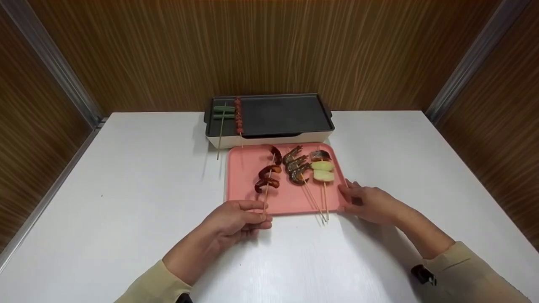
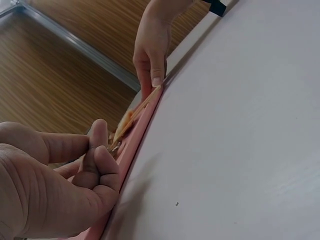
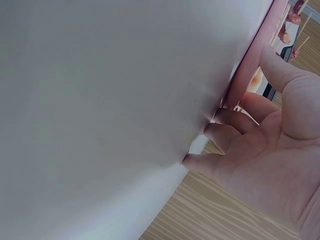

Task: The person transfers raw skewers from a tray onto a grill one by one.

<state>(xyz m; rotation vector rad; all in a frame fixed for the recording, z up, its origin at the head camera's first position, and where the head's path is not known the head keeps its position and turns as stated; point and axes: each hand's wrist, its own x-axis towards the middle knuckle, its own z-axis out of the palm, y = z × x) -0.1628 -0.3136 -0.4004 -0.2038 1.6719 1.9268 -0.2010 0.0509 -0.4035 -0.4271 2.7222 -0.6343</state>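
Observation:
My left hand (image 1: 236,219) pinches the wooden stick of a skewer with curled, glossy red-brown pieces (image 1: 268,183), held over the left half of a pink tray (image 1: 290,206). In the left wrist view, thumb and fingertips meet on the stick, which the fingers mostly hide. At the tray's front right corner my right hand (image 1: 370,204) grips the rim between thumb and fingers; its lower fingertips (image 3: 192,161) reach the white tabletop. Beside the held skewer lie a shrimp skewer (image 1: 297,166) and a skewer with pale green-white pieces and a dark-skinned one (image 1: 323,173).
Behind the tray stands a cream-sided grill with a black plate (image 1: 282,113). On its left end lie a skewer of green pods (image 1: 223,111) and one of red pieces (image 1: 238,118), their sticks jutting over the front. Wood-grain panels (image 1: 269,50) enclose the white table (image 1: 147,189).

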